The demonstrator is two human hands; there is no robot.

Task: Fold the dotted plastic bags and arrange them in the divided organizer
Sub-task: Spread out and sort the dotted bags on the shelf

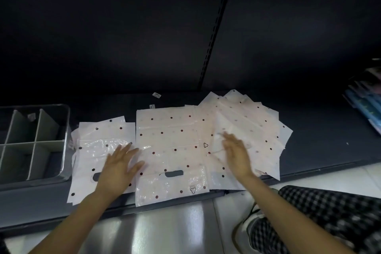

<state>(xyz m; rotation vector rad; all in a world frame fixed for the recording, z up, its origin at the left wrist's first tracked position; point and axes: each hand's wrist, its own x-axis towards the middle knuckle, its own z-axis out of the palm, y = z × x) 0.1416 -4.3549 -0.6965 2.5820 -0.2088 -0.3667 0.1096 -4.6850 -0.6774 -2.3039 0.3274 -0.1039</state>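
Note:
Several white dotted plastic bags lie flat on a dark shelf. A left bag (99, 146) sits beside a middle bag (171, 150), and a loose fanned pile (251, 126) spreads to the right. My left hand (119, 167) lies flat with fingers spread where the left and middle bags meet. Blurred by motion, my right hand (237, 154) hovers over or on the pile's near edge with straight fingers. The clear divided organizer (66, 130) stands at the far left with grey dividers, and none of the bags is inside it.
The shelf's front edge (41, 189) runs below the bags. Two small paper tags (156, 95) lie behind the middle bag. Colourful packaged goods (365, 101) stack at the right edge. A checkered trouser leg and shoe (259, 231) rest on the white floor at lower right.

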